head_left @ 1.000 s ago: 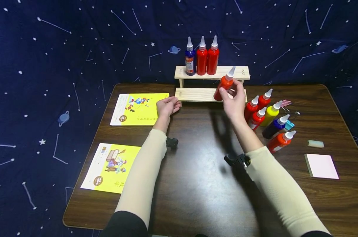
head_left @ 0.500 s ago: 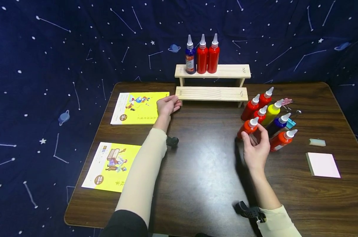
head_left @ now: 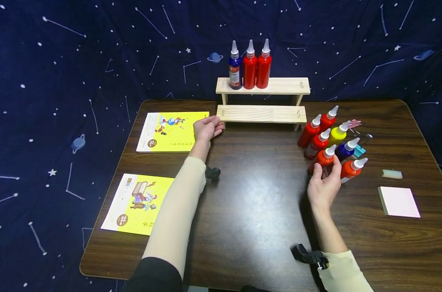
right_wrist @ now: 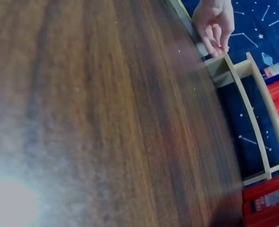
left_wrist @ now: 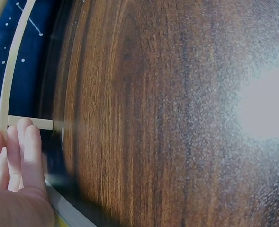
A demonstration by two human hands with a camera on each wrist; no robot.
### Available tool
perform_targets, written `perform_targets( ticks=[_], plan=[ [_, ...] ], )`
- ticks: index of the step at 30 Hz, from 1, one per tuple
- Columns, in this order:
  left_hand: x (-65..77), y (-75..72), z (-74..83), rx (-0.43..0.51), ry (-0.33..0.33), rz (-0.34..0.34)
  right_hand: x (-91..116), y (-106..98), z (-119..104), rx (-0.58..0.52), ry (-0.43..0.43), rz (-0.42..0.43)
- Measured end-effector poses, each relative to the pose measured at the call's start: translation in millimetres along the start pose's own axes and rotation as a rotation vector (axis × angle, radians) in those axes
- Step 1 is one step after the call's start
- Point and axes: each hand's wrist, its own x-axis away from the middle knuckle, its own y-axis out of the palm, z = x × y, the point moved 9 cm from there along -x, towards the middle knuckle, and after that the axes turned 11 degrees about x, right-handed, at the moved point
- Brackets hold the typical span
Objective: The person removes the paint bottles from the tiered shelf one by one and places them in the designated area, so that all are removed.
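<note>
- The left hand [head_left: 206,130] pinches the lower end of the two-tier wooden rack [head_left: 261,114], probably to steady it.
- The right hand [head_left: 324,187] curls round an orange-red squeeze bottle [head_left: 324,159] beside other bottles [head_left: 310,134] on the tabletop [head_left: 250,194].
- Only the head view shows the right hand; the left wrist view clarifies the pinch.

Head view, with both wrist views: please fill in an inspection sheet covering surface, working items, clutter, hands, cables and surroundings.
Surface: dark wood-grain table, bright glare near its middle.
Working items: two-tier wooden rack, three bottles upright on its upper tier; orange-red bottle in hand, beside six other bottles right of the rack.
Clutter: two books at left; paper pad, small pale block and blue clip at right.
Hands: left hand pinches the lower tier's left end; right hand holds the orange-red bottle.
Cables: nothing seen.
Surroundings: dark blue star-patterned cloth behind.
</note>
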Motion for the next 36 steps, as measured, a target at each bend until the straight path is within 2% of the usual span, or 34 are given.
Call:
perform_targets(
  ticks=[8,17,19,22,26,29,31,33,36],
  plan=[
    [0.7,1.7,0.5,0.004,0.011,-0.008,-6.6,0.8,2.6,0.046,-0.006,0.000],
    [1.7,0.5,0.8,0.002,0.005,-0.003,-7.6,-3.3,-8.2,-0.001,-0.026,-0.026],
    [1.6,0.0,1.1,0.004,0.005,-0.003,-6.6,-8.0,-18.4,-0.018,-0.057,-0.014],
    [1.5,0.2,1.4,0.005,0.004,-0.005,-1.0,-20.9,-48.7,-0.047,-0.138,0.030],
    [2.0,0.8,2.2,0.002,0.003,-0.004,9.5,-41.5,-104.7,-0.095,-0.311,0.118],
    [2.4,0.6,3.0,-0.002,0.006,-0.001,11.6,-48.4,-135.9,-0.157,-0.431,0.153],
    [2.6,0.6,3.2,-0.005,0.005,0.000,9.6,-45.4,-149.7,-0.180,-0.484,0.136],
    [2.6,0.5,2.7,-0.007,0.000,0.001,4.3,-34.8,-156.8,-0.173,-0.509,0.084],
    [2.5,0.8,2.3,-0.007,-0.005,0.001,-8.8,-4.2,-157.1,-0.097,-0.509,-0.062]
  ],
)
